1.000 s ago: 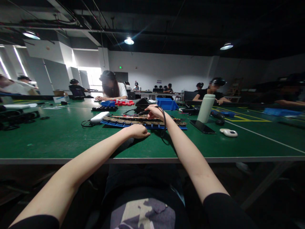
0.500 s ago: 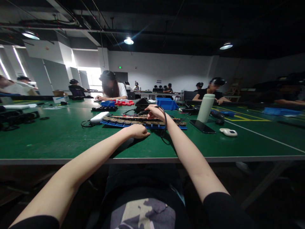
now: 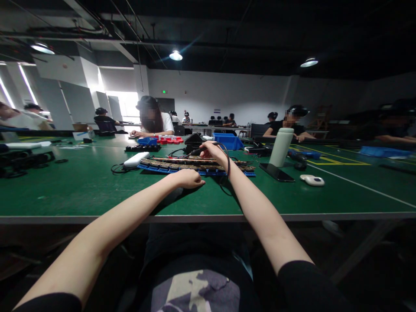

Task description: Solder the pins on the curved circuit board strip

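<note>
Right grip (image 3: 213, 150) apparently snug around dark tool (image 3: 196, 152)

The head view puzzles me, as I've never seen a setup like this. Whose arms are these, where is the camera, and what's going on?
There is no robot here: these are a person's two bare arms, seen from a camera worn on that person's head, looking forward and down. All the pictures come from that one camera.

The right hand holds a dark, slender tool, its black cord looping by the wrist. The left hand is curled by the front of a long blue piece carrying gold-coloured strips; whether it grips anything is hidden.

On the green table there are also a white box, a blue bin, a pale bottle and a dark phone. Other people sit farther back.
</note>
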Demonstrator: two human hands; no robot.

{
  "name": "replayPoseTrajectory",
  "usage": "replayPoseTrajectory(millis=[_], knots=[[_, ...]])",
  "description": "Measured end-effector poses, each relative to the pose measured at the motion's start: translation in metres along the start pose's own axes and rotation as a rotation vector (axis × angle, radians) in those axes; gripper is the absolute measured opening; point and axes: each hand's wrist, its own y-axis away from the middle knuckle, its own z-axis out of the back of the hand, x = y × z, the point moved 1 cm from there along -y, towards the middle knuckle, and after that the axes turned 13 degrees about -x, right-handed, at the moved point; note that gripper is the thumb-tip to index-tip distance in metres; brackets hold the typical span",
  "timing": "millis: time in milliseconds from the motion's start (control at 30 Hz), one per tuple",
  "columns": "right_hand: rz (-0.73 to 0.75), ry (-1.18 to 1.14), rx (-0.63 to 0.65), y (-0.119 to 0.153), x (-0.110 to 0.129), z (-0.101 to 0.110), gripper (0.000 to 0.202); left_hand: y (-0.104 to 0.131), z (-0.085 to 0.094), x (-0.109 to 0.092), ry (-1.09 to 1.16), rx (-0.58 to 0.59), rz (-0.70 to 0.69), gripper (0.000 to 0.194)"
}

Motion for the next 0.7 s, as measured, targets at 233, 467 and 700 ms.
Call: replayPoseTrajectory(millis=[233, 467, 700], knots=[[-0.014, -0.002, -0.135, -0.0038, -0.0024, 0.0032, 0.021, 0.0003, 0.0001, -0.0001, -0.024, 0.015, -0.011, 0.050], [-0.025, -0.015, -0.161, -0.0044, -0.0034, 0.0042, 0.023, 0.0005, 0.0006, -0.0001, -0.024, 0.012, -0.014, 0.050], [-0.025, 0.006, -0.152, -0.0013, -0.0022, 0.0040, 0.022, 0.0012, 0.0022, -0.0015, -0.033, 0.011, -0.016, 0.049]])
